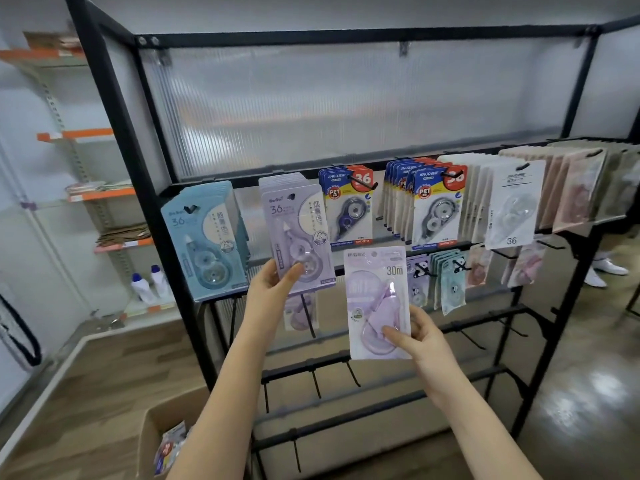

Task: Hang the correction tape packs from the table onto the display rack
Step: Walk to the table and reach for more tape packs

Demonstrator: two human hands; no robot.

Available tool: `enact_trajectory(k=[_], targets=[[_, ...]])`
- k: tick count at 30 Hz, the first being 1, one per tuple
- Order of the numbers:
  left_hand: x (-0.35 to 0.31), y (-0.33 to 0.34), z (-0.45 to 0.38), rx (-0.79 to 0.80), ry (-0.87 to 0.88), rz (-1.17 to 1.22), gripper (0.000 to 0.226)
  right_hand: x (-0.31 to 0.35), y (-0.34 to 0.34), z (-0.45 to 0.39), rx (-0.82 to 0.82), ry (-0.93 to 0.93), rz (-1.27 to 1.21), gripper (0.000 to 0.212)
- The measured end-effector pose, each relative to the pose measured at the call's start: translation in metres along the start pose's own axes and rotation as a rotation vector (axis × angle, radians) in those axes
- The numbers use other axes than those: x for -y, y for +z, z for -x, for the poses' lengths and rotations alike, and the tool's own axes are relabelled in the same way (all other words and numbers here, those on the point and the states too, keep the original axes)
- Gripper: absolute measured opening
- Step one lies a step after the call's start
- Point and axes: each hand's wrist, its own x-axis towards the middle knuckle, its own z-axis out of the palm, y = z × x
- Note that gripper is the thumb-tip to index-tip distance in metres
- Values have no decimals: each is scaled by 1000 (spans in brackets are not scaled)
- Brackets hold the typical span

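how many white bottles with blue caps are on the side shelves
2 white bottles, side by side on a low shelf left of the rack: one, the other. More may be hidden.

Black rack (145,188): top rail carries teal packs (204,240) at left end, lilac packs (298,233) next, blue packs (349,206) mid, white pack (512,202) toward right end.
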Motion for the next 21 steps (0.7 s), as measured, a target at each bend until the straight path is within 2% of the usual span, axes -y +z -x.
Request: enact_trajectory(k=[5,9,13,18,21], targets=[[11,0,-3,-22,-63,33,19,-2,-2,4,-8,-2,1,50],[14,1,-14,-32,-92,61,4,-6,-4,8,-5,-7,-12,47],[20,4,-20,-53,-109,51,22,-11,-8,13,-18,7,-19,42],[39,5,-11,-29,-148,28,4,-14,-11,22,-26,37,-17,36],[59,3,3,37,-204,2,4,-19,-11,29,-32,63,-8,49]])
